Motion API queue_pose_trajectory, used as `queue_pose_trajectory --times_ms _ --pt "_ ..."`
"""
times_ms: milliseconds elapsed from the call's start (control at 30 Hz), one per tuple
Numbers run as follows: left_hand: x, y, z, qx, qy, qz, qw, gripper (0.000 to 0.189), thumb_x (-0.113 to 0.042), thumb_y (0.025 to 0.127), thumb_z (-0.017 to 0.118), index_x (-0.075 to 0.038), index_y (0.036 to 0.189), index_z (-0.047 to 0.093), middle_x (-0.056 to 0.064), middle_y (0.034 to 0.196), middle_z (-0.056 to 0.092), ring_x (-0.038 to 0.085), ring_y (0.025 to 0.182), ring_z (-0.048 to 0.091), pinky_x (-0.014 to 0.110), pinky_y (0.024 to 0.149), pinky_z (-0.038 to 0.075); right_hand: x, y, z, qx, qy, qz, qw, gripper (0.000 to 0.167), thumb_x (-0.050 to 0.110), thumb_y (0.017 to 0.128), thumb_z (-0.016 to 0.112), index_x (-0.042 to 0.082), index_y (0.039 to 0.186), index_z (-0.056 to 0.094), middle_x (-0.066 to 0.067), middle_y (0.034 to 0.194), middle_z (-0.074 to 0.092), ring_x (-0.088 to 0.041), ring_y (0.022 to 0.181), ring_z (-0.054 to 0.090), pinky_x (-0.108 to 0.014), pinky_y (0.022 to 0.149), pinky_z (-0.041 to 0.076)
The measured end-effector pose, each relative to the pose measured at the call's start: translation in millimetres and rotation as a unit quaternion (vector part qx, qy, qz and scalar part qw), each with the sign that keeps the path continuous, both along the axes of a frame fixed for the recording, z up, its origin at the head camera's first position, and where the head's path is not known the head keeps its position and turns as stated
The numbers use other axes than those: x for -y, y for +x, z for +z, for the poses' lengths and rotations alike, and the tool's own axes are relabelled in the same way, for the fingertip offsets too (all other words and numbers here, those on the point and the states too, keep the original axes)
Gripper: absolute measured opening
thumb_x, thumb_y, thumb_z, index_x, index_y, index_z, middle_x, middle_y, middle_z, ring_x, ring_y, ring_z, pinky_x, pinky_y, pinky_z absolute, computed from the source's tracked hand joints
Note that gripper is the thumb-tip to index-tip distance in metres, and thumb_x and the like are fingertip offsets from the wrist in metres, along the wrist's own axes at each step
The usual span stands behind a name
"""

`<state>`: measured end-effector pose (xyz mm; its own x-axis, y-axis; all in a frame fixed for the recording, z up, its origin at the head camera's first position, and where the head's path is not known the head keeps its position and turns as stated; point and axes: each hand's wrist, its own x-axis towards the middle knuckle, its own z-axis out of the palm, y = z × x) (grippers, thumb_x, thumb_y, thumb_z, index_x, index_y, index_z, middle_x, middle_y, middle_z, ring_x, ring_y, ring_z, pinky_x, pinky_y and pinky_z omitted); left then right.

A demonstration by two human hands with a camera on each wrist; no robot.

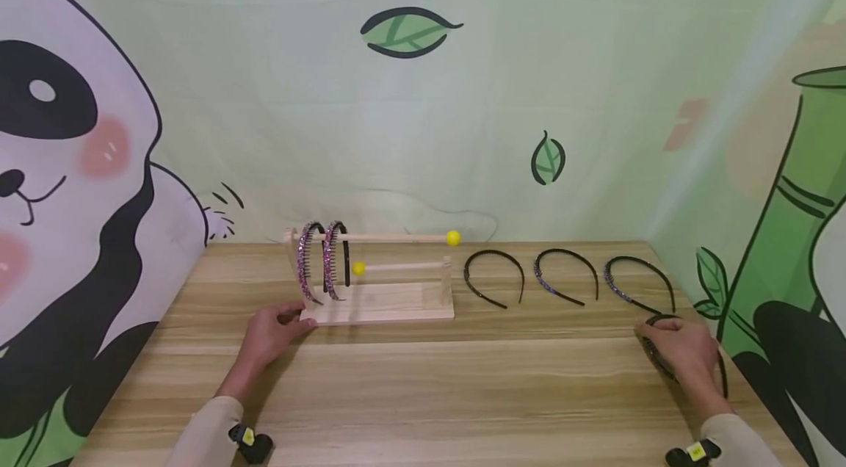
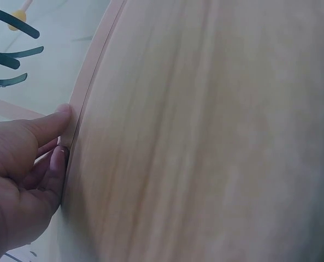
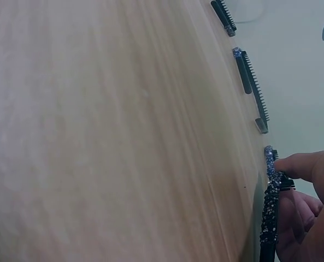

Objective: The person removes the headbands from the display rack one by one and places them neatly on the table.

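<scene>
My left hand (image 1: 271, 333) grips the front left corner of a pale wooden headband stand (image 1: 383, 314); in the left wrist view its thumb lies along the base's edge. Two headbands with pink-purple glitter, one of them here (image 1: 328, 261), hang on the stand's rear rod near its left end. At the right side of the table, my right hand (image 1: 681, 346) pinches a black headband (image 3: 269, 218) with sparkling stones, between thumb and fingers. Part of that headband is hidden behind the hand in the head view.
Three dark headbands lie in a row right of the stand: a black one (image 1: 494, 252) and two with bluish stones, the middle (image 1: 565, 252) and the right one (image 1: 637, 260). Yellow balls tip the rear rod (image 1: 452, 238) and the lower front rod (image 1: 358, 269). A printed cloth (image 1: 297, 122) hangs behind the wooden table (image 1: 463, 393).
</scene>
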<state>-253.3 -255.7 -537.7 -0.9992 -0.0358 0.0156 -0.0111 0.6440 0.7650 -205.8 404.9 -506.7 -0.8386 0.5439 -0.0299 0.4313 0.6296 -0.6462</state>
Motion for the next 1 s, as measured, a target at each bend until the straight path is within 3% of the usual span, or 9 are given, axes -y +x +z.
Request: queue_pose_trajectory --times_ms 100,367,800,1000 --pt "-0.1 0.4 0.6 0.0 0.002 0.0 1.0 0.05 -0.025 0.093 0.077 0.003 0.133 0.064 0.023 0.13 0.067 0.037 0.115 0.065 0.052 0.097 0.052 -1.0 -0.6 -3.2 0.0 0.002 0.005 1.0 0.05 0.043 0.087 0.077 -0.005 0.103 0.075 -0.027 0.115 0.07 -0.048 0.109 0.057 -0.058 0.092 0.04" --pt "-0.3 0.6 1.8 -0.003 -0.004 -0.002 1.0 0.049 -0.025 0.093 0.077 0.003 0.132 0.065 0.023 0.128 0.068 0.036 0.113 0.066 0.052 0.097 0.052 -2.1 -1.6 -10.4 0.006 0.007 0.004 1.0 0.052 0.045 0.086 0.078 -0.004 0.103 0.075 -0.027 0.115 0.07 -0.047 0.107 0.057 -0.055 0.088 0.04" --pt "0.0 -0.1 0.6 -0.018 -0.007 -0.002 0.9998 0.048 -0.025 0.093 0.078 0.002 0.131 0.067 0.021 0.126 0.07 0.034 0.111 0.067 0.051 0.095 0.053 0.7 0.0 -10.1 0.002 -0.005 0.003 1.0 0.053 0.043 0.087 0.078 -0.006 0.107 0.073 -0.029 0.118 0.068 -0.049 0.108 0.056 -0.057 0.089 0.04" --pt "0.1 -0.2 -0.3 -0.018 -0.005 0.001 0.9998 0.048 -0.024 0.092 0.079 0.002 0.13 0.067 0.021 0.126 0.07 0.034 0.111 0.067 0.051 0.095 0.053 2.1 2.6 -3.1 0.004 -0.01 -0.002 0.9999 0.053 0.047 0.087 0.077 -0.003 0.105 0.076 -0.028 0.12 0.068 -0.048 0.109 0.059 -0.054 0.085 0.046"
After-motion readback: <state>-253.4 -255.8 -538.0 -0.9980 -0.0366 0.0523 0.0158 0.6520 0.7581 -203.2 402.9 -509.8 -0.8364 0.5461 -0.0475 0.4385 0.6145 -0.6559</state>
